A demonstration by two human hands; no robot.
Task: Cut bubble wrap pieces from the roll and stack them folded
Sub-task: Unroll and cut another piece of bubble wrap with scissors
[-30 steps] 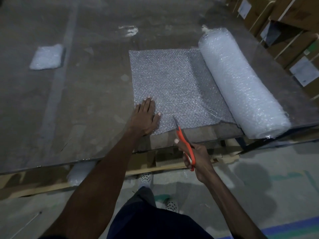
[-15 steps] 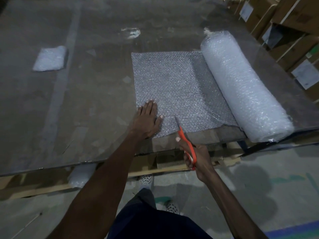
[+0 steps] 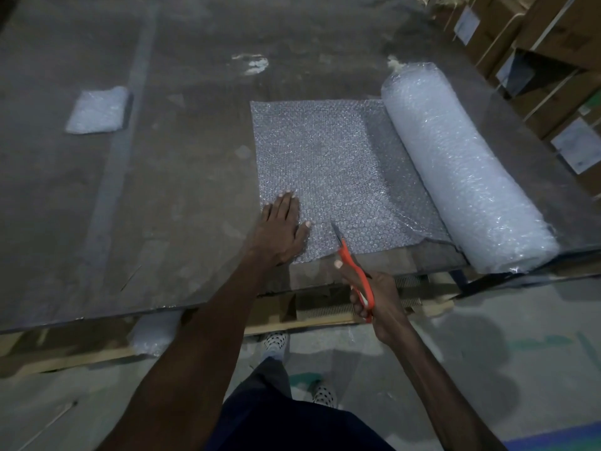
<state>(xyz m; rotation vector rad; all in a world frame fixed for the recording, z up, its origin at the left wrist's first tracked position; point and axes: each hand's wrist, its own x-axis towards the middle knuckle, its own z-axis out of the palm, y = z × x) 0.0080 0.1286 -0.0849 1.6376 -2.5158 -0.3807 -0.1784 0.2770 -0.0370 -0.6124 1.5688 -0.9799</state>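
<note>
The left hand [image 3: 281, 231] pressed flat, fingers straight, on the unrolled bubble wrap sheet [image 3: 338, 170]; the right hand [image 3: 377, 296] gripped orange scissors [image 3: 353, 265], blades at the sheet's near edge.

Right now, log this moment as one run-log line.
phase: starting cut | left hand: flat on unrolled bubble wrap | right hand: grips orange scissors, blades at near edge | roll: right | folded stack: far left

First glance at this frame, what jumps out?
The orange scissors, gripped in the right hand, blades at the near edge of the unrolled bubble wrap sheet. The left hand presses that sheet flat; the fat roll lies at its right, a folded piece far left.
</note>
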